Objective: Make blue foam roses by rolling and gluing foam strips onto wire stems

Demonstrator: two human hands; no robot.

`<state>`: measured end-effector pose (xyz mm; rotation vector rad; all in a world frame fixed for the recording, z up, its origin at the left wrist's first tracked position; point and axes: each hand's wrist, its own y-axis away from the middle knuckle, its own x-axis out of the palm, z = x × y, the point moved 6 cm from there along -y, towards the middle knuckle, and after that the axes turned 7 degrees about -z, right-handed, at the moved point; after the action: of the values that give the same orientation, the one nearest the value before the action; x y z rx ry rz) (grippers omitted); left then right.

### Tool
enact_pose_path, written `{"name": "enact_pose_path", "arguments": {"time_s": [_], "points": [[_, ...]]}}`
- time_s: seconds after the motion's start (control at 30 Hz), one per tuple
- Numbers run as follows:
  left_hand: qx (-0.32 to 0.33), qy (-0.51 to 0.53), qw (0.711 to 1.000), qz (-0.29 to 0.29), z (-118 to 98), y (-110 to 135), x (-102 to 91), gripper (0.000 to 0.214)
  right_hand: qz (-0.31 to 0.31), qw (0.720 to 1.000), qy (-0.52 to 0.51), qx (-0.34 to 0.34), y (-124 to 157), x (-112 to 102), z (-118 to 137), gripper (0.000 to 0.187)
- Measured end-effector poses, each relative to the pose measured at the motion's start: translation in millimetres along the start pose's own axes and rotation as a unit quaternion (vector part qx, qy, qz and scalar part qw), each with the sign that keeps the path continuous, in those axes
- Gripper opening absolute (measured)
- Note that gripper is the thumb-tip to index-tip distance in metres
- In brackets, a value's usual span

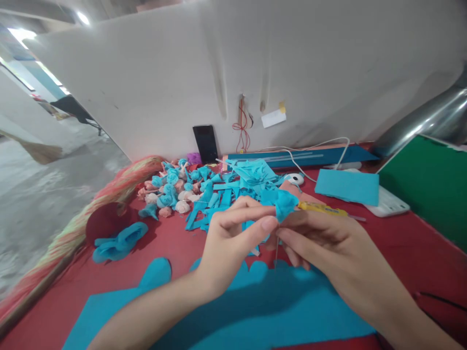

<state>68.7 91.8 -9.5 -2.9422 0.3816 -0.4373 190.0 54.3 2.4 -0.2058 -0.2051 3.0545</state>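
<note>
My left hand and my right hand meet above the red table, both pinching a small rolled blue foam piece between thumbs and fingers. A thin stick hangs down below the pinch. A yellow tool lies just behind my right hand. Under my forearms lies a large blue foam sheet with a scalloped edge.
A pile of cut blue foam strips and several small blue and pink foam roses lie at the back. A black phone leans on the white wall. A blue sheet, a white cable and a green board sit right.
</note>
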Motion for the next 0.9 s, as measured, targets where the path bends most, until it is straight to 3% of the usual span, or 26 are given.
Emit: {"name": "enact_pose_path", "arguments": {"time_s": [0.13, 0.27, 0.43, 0.57, 0.73, 0.9], "points": [[0.033, -0.008, 0.999, 0.008, -3, 0, 0.8, 0.005, -0.019, 0.999, 0.019, -0.028, -3, -1, 5, 0.011], [0.153, -0.083, 0.985, 0.013, -15, 2, 1.0, 0.010, -0.051, 0.997, -0.009, -0.061, -2, 1, 8, 0.013], [0.356, -0.181, 0.917, 0.017, -37, 9, 5.2, 0.010, -0.055, 0.988, 0.000, -0.143, 2, 2, 17, 0.022], [0.455, -0.248, 0.855, -0.001, -47, 16, 6.6, 0.008, -0.044, 0.979, 0.018, -0.200, 4, 3, 25, 0.023], [0.507, -0.315, 0.802, -0.019, -51, 21, 6.8, 0.009, -0.060, 0.971, 0.030, -0.231, 4, 2, 28, 0.020], [0.513, -0.331, 0.792, -0.022, -49, 22, 10.6, 0.013, -0.084, 0.962, 0.061, -0.254, 5, -1, 27, 0.018]]}}
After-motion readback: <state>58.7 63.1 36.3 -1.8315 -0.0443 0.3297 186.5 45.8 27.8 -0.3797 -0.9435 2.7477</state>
